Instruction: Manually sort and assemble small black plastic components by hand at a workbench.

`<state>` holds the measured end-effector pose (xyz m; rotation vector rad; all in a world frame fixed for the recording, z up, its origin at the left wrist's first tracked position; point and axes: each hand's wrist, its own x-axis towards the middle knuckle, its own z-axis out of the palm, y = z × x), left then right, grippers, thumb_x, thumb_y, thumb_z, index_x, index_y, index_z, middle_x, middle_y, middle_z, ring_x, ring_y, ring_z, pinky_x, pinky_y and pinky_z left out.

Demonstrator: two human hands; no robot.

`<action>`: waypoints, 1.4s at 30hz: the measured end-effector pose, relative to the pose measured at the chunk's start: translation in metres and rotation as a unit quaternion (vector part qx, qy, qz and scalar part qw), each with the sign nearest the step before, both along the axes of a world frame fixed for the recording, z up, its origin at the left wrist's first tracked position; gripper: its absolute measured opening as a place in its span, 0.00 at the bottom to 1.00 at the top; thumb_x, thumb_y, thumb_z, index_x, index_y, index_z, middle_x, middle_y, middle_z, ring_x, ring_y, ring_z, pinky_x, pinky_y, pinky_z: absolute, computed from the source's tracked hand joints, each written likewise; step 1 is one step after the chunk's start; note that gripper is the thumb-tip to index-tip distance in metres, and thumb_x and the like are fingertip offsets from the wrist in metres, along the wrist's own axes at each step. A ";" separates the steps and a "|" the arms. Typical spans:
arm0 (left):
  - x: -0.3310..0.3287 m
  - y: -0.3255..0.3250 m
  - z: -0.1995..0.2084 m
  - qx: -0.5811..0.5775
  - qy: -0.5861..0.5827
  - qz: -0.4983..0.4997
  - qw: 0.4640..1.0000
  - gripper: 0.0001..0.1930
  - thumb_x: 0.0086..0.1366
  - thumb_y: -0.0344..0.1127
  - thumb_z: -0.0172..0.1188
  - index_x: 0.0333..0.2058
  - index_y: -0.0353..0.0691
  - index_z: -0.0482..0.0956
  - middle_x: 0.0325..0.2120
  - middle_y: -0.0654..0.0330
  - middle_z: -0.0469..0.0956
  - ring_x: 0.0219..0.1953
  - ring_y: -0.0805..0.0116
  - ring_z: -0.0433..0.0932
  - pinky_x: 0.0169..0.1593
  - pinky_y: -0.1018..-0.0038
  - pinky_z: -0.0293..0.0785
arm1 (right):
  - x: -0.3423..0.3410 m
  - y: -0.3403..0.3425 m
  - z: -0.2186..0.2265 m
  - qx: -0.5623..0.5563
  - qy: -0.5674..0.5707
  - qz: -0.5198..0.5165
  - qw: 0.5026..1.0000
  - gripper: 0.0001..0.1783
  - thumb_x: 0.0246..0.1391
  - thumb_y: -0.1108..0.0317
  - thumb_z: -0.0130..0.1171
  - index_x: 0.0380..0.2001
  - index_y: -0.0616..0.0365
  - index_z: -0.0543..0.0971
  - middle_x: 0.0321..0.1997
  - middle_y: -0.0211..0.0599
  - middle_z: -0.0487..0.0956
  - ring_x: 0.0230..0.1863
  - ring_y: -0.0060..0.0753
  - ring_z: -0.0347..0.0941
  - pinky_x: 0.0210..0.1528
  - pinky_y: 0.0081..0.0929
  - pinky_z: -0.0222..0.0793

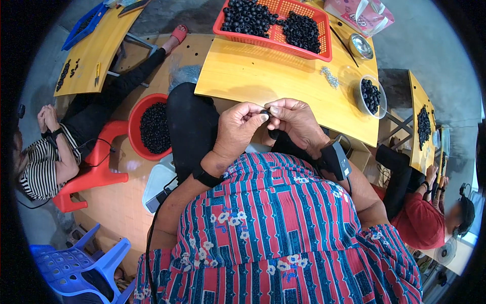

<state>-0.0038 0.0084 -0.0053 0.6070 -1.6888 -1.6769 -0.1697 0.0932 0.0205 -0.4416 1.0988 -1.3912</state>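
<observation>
Both my hands meet over my lap, just off the near edge of the yellow table [243, 76]. A small black round part [265, 112] is pinched between them. My left hand [238, 126] grips it with thumb and forefinger. From the other side, my right hand [296, 121] pinches the same part, its fingertips partly hiding it. On the table, a red basket [223, 31] holds many black ring-shaped parts [248, 17]. A clear plastic bowl [383, 104] of black parts [370, 95] stands at the right edge, near a small pile of silvery pieces [329, 77].
A metal bowl [361, 46], a dark thin rod [344, 45] and a pink bag [360, 15] are at the table's far right. Left of my leg, a red tub [133, 129] of black parts stands on the floor. People sit at tables on both sides; a blue chair [66, 268] is lower left.
</observation>
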 end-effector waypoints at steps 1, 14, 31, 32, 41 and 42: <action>0.000 0.000 0.000 0.004 -0.004 -0.003 1.000 0.05 0.65 0.29 0.62 0.38 0.35 0.80 0.26 0.68 0.78 0.27 0.83 0.74 0.28 0.83 0.72 | 0.000 0.001 -0.001 0.000 -0.012 0.001 1.000 0.09 0.60 0.73 0.61 0.40 0.68 0.80 0.33 0.36 0.81 0.29 0.22 0.77 0.34 0.20 0.80; 0.000 -0.001 -0.002 0.012 0.016 -0.021 1.000 0.07 0.65 0.30 0.63 0.39 0.35 0.80 0.28 0.67 0.79 0.27 0.83 0.75 0.27 0.84 0.73 | -0.010 0.000 -0.002 -0.013 -0.094 0.074 0.993 0.10 0.60 0.70 0.60 0.41 0.65 0.77 0.32 0.33 0.77 0.30 0.22 0.75 0.42 0.26 0.81; -0.001 -0.001 0.001 -0.008 0.029 -0.011 1.000 0.07 0.63 0.29 0.65 0.38 0.34 0.81 0.27 0.67 0.78 0.29 0.83 0.74 0.29 0.83 0.73 | -0.016 -0.004 0.017 0.007 0.004 0.098 0.995 0.09 0.59 0.69 0.62 0.39 0.64 0.80 0.32 0.32 0.79 0.29 0.22 0.75 0.38 0.27 0.81; -0.001 -0.001 0.002 -0.014 0.030 -0.009 0.999 0.07 0.63 0.29 0.65 0.38 0.34 0.81 0.27 0.67 0.78 0.28 0.83 0.74 0.29 0.83 0.72 | -0.016 -0.004 0.018 0.007 0.013 0.097 0.995 0.09 0.59 0.69 0.62 0.39 0.64 0.80 0.32 0.33 0.79 0.28 0.22 0.75 0.38 0.27 0.81; -0.001 -0.002 0.002 -0.022 0.018 -0.011 1.000 0.07 0.63 0.30 0.64 0.38 0.33 0.81 0.27 0.67 0.78 0.28 0.83 0.74 0.30 0.83 0.72 | -0.019 -0.006 0.019 0.008 0.016 0.119 0.993 0.09 0.59 0.69 0.62 0.39 0.63 0.79 0.33 0.31 0.78 0.28 0.21 0.75 0.37 0.25 0.82; 0.000 -0.002 0.002 -0.022 0.017 -0.009 1.000 0.07 0.63 0.30 0.64 0.38 0.33 0.81 0.27 0.67 0.78 0.29 0.82 0.74 0.31 0.83 0.72 | -0.020 -0.006 0.016 0.005 0.002 0.120 0.993 0.09 0.59 0.69 0.62 0.40 0.63 0.79 0.33 0.31 0.78 0.28 0.21 0.75 0.37 0.25 0.82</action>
